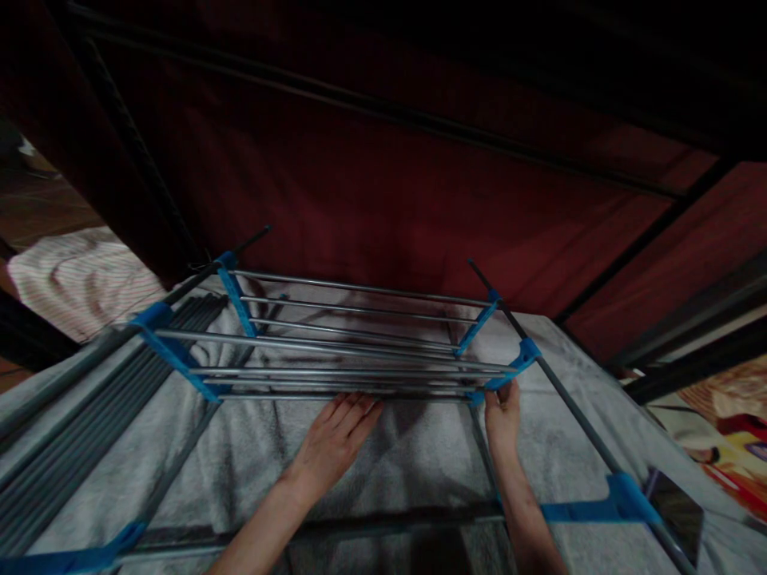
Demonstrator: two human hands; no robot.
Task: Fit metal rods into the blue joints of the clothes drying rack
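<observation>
A rack of grey metal rods (359, 371) joined by blue plastic brackets (180, 351) stands over a grey cloth. My left hand (339, 431) touches the lowest front rod near its middle, its fingertips resting over it. At the right end of the same tier, my right hand (502, 399) has its fingers closed around the lower part of a blue bracket (520, 359). A second tier with blue brackets (236, 299) is behind the first.
Loose grey rods (113, 407) lie side by side at the left. A dark flat object (674, 511) lies at the lower right. Dark red fabric (389, 200) on a dark frame rises behind. Striped cloth (89, 279) is at the far left, patterned fabric (740, 447) at the right.
</observation>
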